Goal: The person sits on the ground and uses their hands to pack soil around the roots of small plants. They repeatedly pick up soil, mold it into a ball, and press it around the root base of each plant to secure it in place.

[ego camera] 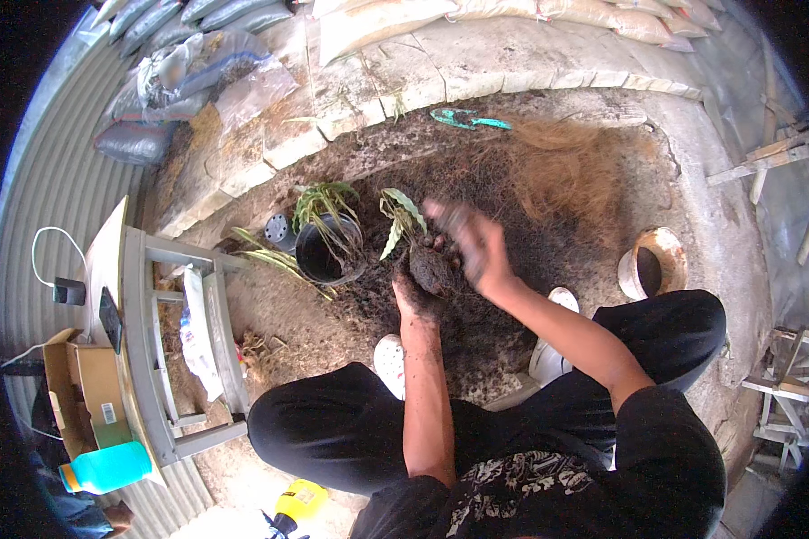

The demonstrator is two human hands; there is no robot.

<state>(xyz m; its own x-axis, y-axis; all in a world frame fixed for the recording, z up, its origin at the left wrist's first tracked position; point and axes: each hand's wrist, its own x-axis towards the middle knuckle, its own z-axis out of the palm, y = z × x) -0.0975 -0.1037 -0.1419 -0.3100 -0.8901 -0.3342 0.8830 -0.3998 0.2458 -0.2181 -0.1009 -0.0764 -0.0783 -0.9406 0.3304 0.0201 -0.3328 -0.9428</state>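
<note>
My left hand, dark with soil, cups the root ball of a small leafy plant. Its pale-striped leaves lean up and to the left. Just right of the root ball is my right hand, blurred by motion, with fingers stretched out and nothing visible in them. To the left stands a black plastic pot, with another plant drooping over its rim. Dark loose soil spreads on the ground beneath my hands.
A turquoise hand trowel lies at the far side, beside brown coir fibre. A small grey pot and cut leaves lie left. At right is a stained round container. A wooden table borders the left; a yellow bottle stands behind.
</note>
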